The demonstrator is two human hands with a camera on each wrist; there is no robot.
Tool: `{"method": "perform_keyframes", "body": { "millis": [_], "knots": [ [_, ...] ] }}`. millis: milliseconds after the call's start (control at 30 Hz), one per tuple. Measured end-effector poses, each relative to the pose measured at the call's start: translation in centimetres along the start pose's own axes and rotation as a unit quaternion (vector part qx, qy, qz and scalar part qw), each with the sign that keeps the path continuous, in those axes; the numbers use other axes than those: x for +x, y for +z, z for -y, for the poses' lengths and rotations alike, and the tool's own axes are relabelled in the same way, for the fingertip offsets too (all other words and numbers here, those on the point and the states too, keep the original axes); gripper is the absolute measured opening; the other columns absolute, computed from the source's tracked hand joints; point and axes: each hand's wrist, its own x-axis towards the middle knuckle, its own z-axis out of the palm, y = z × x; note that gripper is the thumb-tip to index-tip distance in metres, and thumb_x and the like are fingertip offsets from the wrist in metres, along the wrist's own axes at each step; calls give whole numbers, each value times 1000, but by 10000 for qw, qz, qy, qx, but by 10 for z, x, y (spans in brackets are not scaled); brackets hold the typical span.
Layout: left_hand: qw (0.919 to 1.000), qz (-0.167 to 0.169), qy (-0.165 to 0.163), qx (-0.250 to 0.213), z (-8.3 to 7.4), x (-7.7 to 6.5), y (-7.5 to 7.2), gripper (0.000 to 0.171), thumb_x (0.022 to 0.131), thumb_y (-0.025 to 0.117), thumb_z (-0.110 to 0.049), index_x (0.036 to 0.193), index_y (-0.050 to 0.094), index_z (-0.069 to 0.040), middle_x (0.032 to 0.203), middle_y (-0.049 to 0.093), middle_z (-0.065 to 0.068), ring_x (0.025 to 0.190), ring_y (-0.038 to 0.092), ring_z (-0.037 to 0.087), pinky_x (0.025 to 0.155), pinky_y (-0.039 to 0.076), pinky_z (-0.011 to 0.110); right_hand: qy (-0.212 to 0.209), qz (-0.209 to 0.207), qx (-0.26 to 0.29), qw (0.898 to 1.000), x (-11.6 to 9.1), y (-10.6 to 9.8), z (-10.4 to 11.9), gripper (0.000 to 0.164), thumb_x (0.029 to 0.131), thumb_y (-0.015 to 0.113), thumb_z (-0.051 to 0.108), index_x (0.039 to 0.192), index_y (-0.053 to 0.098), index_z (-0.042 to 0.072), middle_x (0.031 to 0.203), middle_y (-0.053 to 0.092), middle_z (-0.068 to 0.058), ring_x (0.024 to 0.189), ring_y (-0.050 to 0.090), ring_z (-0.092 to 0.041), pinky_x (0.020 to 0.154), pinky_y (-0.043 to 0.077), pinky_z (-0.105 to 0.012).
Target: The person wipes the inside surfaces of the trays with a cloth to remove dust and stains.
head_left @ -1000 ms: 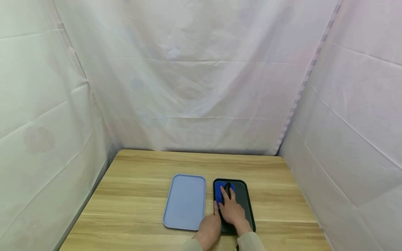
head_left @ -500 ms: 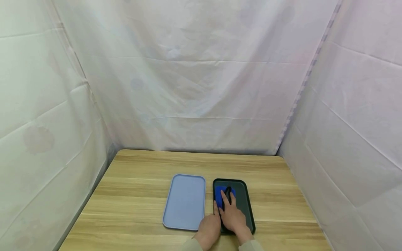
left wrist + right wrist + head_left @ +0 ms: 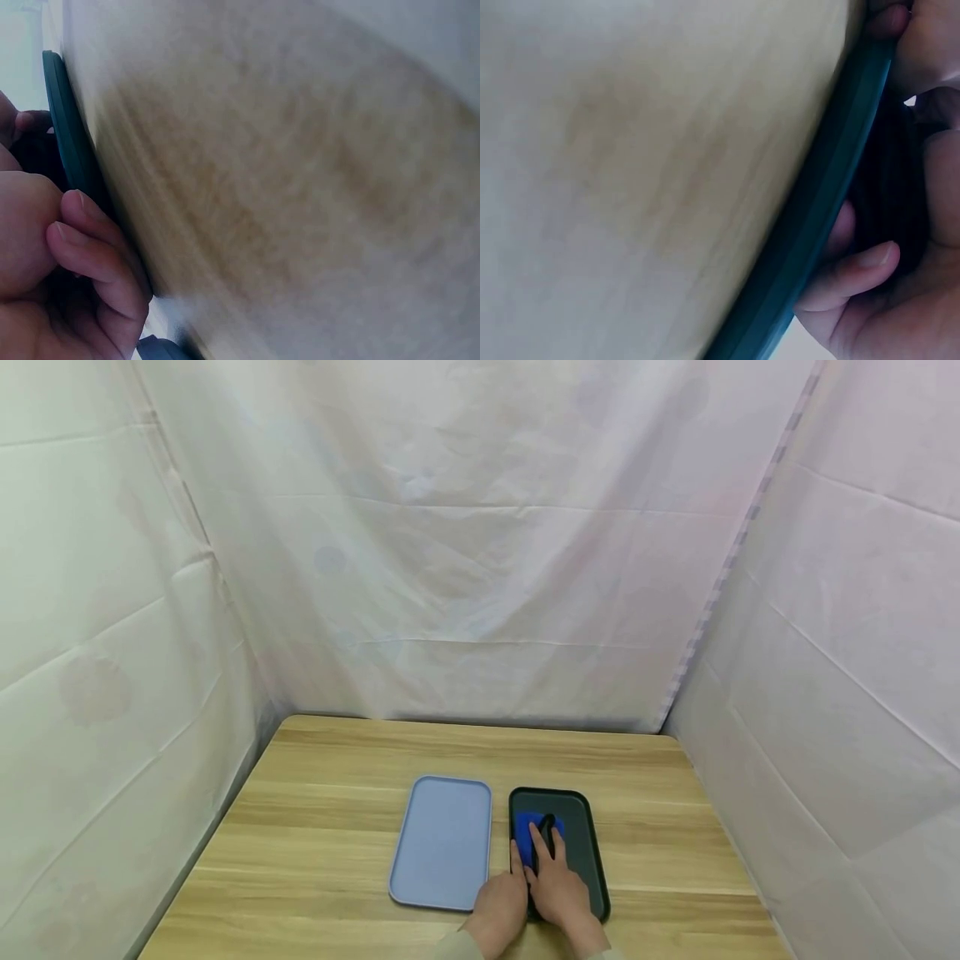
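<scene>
My right hand (image 3: 558,885) grips the black curved handle (image 3: 548,821) of a flat blue pad (image 3: 524,837), two fingers spread along either side of it. This pad lies flat in the left half of a dark green tray (image 3: 581,831), partly hidden under the hand. At the tray's near left corner my left hand (image 3: 501,903) holds the rim, index finger stretched along the left side. The left wrist view shows its other fingers (image 3: 101,259) curled against the tray's outer edge. In the right wrist view, fingers (image 3: 855,274) curl beside the dark handle, just over the tray's rim.
A light blue tray (image 3: 442,843) lies to the left, close beside the dark green one. Both trays sit on a wood-grain table (image 3: 315,827). White cloth (image 3: 465,568) hangs behind the table and along both sides.
My right hand has drawn the blue pad toward me along the dark green tray, baring more of its far end. The left hand stays in place.
</scene>
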Motion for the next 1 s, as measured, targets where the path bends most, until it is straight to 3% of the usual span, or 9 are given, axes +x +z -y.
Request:
{"method": "perform_keyframes", "body": {
  "millis": [267, 767, 1000],
  "knots": [
    [9998, -91, 17, -175, 1, -2, -1, 66, 95, 59, -16, 150, 28, 1, 50, 50, 2, 41, 49, 12, 42, 44, 26, 80, 28, -19, 10000, -10, -1, 2, 69, 96, 56, 39, 154, 18, 37, 159, 17, -19, 50, 49, -19, 43, 35, -35],
    [9997, -100, 23, -235, 0, -2, -3, 67, 94, 59, -16, 150, 28, 2, 57, 56, 4, 47, 54, 14, 47, 47, 27, 148, -64, 126, 9998, -16, 0, 1, 70, 95, 58, 38, 154, 21, 37, 159, 19, -19, 48, 48, -19, 42, 35, -35],
    [9994, 4, -162, -311, -3, -1, -6, 70, 94, 61, -17, 152, 25, 0, 59, 58, 6, 48, 55, 15, 46, 48, 28, 154, 4, 301, 9994, -15, -2, -7, 69, 95, 59, 38, 153, 21, 40, 160, 19, -15, 48, 48, -18, 41, 34, -34]
  ]
}}
